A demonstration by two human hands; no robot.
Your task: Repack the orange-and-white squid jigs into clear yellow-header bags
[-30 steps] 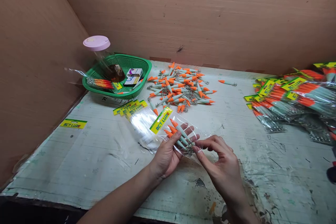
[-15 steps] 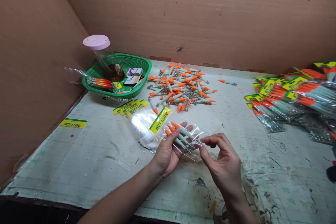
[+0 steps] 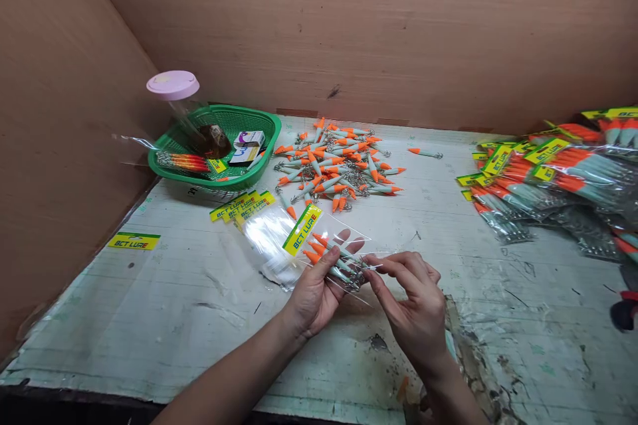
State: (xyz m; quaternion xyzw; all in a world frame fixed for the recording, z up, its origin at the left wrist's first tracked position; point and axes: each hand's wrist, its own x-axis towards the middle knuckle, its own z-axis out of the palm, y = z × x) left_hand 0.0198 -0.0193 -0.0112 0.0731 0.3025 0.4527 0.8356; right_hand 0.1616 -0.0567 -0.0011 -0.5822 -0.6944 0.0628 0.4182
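A clear plastic bag with a yellow and green BCT LURE header (image 3: 302,230) holds several orange and pale green lures (image 3: 323,254). My left hand (image 3: 316,292) cradles this bag from below, its thumb pressed over the lures. At the bag's open end, near the lures' metal hooks, my right hand (image 3: 411,299) pinches the plastic edge between thumb and forefinger. Beside the bag, to the left, lie flat empty bags (image 3: 266,239) with the same headers. Loose lures (image 3: 343,166) are heaped behind my hands.
At the back left stands a green basket (image 3: 239,180) with a pink-lidded cup (image 3: 173,85) and a small box (image 3: 248,147). Filled bags (image 3: 538,179) are piled at the right. One BCT LURE header (image 3: 133,241) lies at the left. Wooden walls bound the table.
My right hand has moved slightly left, closer to the hooks, and its thumb and forefinger have closed on the bag's edge. The whole view has shifted a little.
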